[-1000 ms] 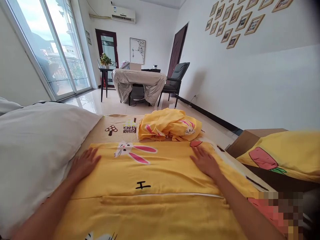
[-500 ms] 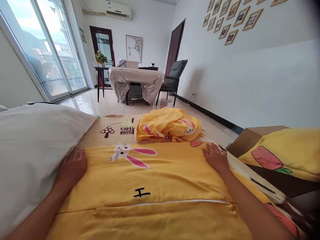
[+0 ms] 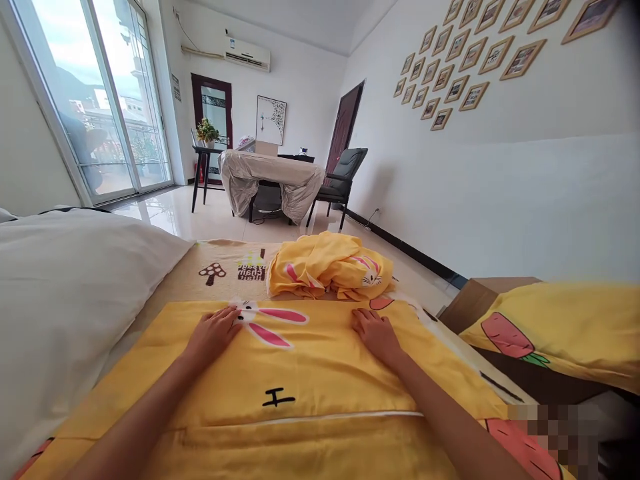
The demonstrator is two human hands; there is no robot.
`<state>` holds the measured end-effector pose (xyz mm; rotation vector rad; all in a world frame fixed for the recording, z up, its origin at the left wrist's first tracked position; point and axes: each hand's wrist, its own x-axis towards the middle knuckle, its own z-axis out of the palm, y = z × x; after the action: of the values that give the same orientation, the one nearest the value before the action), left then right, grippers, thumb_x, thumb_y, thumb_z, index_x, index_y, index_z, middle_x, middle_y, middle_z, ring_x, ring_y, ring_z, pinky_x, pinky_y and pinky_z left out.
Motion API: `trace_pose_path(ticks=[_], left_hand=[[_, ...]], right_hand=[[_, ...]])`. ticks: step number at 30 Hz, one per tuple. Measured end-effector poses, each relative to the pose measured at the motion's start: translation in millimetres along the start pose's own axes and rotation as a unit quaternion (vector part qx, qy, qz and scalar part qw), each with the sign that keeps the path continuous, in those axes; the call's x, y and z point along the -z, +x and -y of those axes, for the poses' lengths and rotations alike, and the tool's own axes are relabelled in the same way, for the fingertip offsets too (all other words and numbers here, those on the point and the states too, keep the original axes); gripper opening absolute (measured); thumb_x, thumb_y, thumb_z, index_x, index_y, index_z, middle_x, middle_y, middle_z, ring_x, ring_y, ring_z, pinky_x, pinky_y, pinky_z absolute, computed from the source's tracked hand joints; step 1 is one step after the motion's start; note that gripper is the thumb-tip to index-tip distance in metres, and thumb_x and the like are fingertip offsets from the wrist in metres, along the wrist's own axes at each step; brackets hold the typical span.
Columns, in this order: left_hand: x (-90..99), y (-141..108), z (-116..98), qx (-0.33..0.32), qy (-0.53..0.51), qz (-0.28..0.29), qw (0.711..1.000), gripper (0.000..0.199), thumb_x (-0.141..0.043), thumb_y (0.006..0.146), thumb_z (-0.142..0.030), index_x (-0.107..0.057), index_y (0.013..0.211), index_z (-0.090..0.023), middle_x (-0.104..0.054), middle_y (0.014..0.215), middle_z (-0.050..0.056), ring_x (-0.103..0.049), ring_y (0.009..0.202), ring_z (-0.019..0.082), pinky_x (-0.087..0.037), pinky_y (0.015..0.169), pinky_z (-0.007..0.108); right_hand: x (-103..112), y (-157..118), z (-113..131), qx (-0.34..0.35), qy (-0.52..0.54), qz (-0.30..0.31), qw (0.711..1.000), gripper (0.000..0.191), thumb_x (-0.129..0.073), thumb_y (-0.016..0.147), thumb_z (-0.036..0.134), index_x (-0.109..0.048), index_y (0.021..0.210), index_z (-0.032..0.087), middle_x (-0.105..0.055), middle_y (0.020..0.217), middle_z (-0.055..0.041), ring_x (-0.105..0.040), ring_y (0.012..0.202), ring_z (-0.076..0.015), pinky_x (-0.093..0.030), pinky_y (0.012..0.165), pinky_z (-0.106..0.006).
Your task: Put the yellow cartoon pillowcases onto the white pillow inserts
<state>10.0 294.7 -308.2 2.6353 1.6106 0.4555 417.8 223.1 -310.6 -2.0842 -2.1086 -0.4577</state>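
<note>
A yellow duvet cover [image 3: 320,373] with a printed rabbit and a white-edged seam lies spread out in front of me. My left hand [image 3: 215,330] rests on it with fingers laid out over the rabbit's face, near the far edge. To the right of the rabbit's ears, my right hand [image 3: 376,332] presses on the cloth with its fingers stretched, just below a printed carrot. Both hands touch the cloth and hold nothing that I can see. Just beyond the far edge sits a bunched yellow cloth [image 3: 330,263] with a matching rabbit print.
A beige patterned blanket [image 3: 225,287] lies underneath, with a white pillow or quilt [image 3: 75,287] on the left. At right, a cardboard box [image 3: 483,293] has yellow carrot-print fabric [image 3: 565,327] over it. Farther off stand a covered table [image 3: 273,167] and a black chair [image 3: 343,177].
Both hands have moved inward from the cover's left and right sides onto its far part. The cover's left side now lies spread wider. The view has tilted up slightly.
</note>
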Motion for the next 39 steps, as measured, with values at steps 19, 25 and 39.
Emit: trace_pose_path(ticks=[19,25,39], left_hand=[[-5.3,24.5,-9.2,0.018,0.018,-0.011,1.0,0.028,-0.029,0.085,-0.005,-0.055,0.089,-0.016,-0.058,0.107,0.012,-0.049,0.103,0.025,-0.031,0.086,0.045],[-5.2,34.4,-56.9,-0.023,-0.011,-0.002,1.0,0.018,-0.036,0.09,-0.019,-0.053,0.094,-0.017,-0.058,0.104,0.009,-0.05,0.101,0.023,-0.034,0.086,0.04],[-26.7,53.0,-104.4,-0.016,-0.039,-0.03,0.999,0.021,-0.035,0.09,-0.012,-0.054,0.098,-0.015,-0.053,0.118,0.015,-0.047,0.11,0.028,-0.036,0.089,0.045]], right_hand=[[-12.5,36.3,7.0,0.023,0.033,-0.027,0.999,0.028,-0.03,0.089,0.01,-0.058,0.09,0.011,-0.059,0.095,-0.0167,-0.051,0.093,-0.0262,-0.034,0.082,-0.038],[6.4,29.6,70.6,0.118,0.156,0.028,0.98,0.02,-0.053,0.087,0.032,-0.057,0.103,0.021,-0.06,0.103,-0.0054,-0.052,0.097,-0.0185,-0.035,0.084,-0.03],[14.5,43.5,117.0,0.086,0.124,0.033,0.988,0.027,-0.033,0.089,0.011,-0.058,0.1,0.011,-0.058,0.106,-0.0174,-0.046,0.103,-0.0279,-0.031,0.088,-0.043]])
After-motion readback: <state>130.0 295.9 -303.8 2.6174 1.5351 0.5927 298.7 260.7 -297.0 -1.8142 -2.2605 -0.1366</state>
